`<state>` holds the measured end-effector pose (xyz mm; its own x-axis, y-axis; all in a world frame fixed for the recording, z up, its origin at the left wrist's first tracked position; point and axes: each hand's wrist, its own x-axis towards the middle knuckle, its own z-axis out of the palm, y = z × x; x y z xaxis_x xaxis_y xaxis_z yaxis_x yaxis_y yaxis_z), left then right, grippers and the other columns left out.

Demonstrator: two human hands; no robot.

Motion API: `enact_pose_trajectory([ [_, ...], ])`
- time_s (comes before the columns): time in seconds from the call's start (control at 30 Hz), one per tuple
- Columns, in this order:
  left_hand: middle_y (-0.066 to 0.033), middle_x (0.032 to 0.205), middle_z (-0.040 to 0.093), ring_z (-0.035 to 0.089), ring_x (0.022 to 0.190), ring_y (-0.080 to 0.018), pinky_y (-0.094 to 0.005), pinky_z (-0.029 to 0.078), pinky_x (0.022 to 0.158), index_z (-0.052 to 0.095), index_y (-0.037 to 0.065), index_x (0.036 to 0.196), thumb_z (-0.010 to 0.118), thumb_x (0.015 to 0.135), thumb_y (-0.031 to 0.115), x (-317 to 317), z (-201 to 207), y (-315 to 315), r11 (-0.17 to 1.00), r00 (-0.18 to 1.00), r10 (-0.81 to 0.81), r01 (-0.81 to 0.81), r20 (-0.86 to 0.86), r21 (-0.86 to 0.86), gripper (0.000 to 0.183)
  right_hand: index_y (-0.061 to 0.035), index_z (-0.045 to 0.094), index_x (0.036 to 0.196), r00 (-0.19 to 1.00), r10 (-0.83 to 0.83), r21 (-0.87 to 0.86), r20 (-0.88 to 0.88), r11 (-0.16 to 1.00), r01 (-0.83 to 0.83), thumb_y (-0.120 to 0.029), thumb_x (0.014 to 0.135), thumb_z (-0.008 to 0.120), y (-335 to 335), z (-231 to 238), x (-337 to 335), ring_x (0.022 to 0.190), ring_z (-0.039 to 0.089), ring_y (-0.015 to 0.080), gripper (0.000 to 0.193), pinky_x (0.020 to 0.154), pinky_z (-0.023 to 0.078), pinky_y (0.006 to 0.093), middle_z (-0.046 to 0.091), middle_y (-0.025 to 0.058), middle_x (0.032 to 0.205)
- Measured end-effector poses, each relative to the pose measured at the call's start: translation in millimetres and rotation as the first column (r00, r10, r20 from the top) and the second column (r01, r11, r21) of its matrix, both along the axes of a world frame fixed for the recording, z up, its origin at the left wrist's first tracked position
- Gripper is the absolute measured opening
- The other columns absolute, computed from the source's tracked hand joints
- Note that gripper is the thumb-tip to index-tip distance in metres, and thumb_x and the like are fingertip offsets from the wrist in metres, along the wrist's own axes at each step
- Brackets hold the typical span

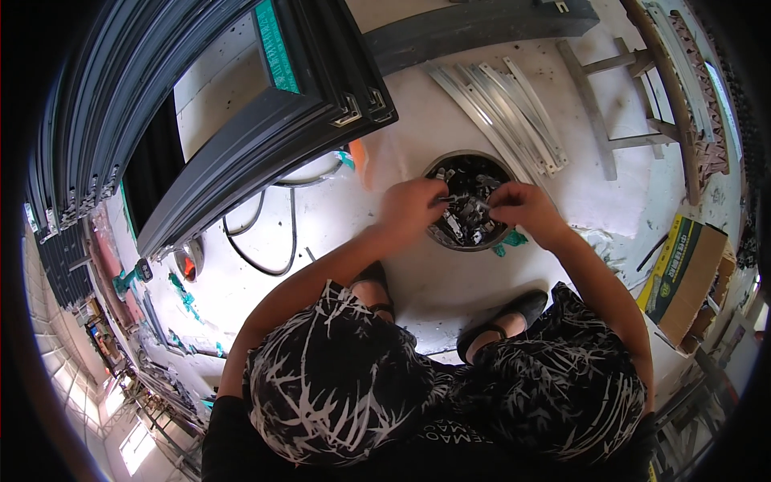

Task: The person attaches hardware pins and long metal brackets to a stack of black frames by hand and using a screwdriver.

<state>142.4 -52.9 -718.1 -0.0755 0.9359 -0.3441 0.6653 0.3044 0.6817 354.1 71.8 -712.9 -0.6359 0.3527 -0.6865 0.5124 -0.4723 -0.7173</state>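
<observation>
Parts point(466, 218) in the round bowl point(472, 153) are being handled by curled left hand point(409, 209) and right hand point(528, 209), any grip indiscernible, light fingertip pinching being advised.

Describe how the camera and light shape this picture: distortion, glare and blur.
Head view: the fisheye lens bows the stacked long dark-grey frames and leaves black corners; head view: the white floor washes out at left, while silvery flat metal strips glint; head view: the bare left hand looks slightly blurred.
</observation>
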Motion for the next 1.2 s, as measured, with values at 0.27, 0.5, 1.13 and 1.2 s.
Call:
enact_pose_trajectory([
  [0.27,-0.0049,0.08,0.054,0.055,0.073,-0.0169,-0.0298,0.044,0.065,0.065,0.008,0.095,0.068,0.077,0.018,-18.1,-3.6,-1.3,0.994,0.979,0.108,-0.103,0.172,-0.037,0.02,-0.0015,0.056,0.105,0.905,-0.36,-0.447,-0.229,0.864,0.231,-0.005,0.083,0.059,17.8,16.0,0.5,0.088,0.062,0.0159,0.023,0.084,0.049,0.029,0.062,0.0066,0.091],
  [0.5,-0.0054,0.084,0.056,0.059,0.079,-0.0233,-0.035,0.047,0.067,0.063,0.016,0.104,0.068,0.077,0.019,-2.0,-1.7,-3.2,0.988,0.986,-0.115,0.126,-0.117,0.092,0.028,-0.0027,0.055,0.105,0.957,-0.251,-0.356,-0.146,0.916,0.186,-0.01,0.084,0.062,13.0,23.5,-5.2,0.085,0.061,0.015,0.023,0.076,0.051,0.0268,0.061,0.006,0.09],
  [1.13,-0.0043,0.076,0.054,0.053,0.068,-0.0195,-0.032,0.042,0.059,0.063,0.012,0.093,0.066,0.078,0.014,-20.4,-11.1,2.4,0.988,1.0,-0.004,0.003,0.01,0.154,0.015,-0.0052,0.058,0.08,0.941,0.205,0.933,0.269,0.185,-0.307,-0.009,0.07,0.067,-0.3,2.6,-16.1,0.08,0.06,0.0327,0.014,0.069,0.049,0.0423,0.06,0.0117,0.081],
  [1.2,-0.0023,0.071,0.052,0.049,0.061,-0.0146,-0.0281,0.04,0.054,0.063,0.01,0.092,0.067,0.08,0.012,-21.0,-4.6,8.9,0.99,0.989,0.053,-0.07,0.14,0.118,0.013,-0.0058,0.058,0.079,0.911,0.22,0.904,0.348,0.18,-0.389,-0.009,0.069,0.067,-1.5,0.0,-11.9,0.08,0.059,0.0324,0.014,0.07,0.049,0.0419,0.06,0.0115,0.082],
])
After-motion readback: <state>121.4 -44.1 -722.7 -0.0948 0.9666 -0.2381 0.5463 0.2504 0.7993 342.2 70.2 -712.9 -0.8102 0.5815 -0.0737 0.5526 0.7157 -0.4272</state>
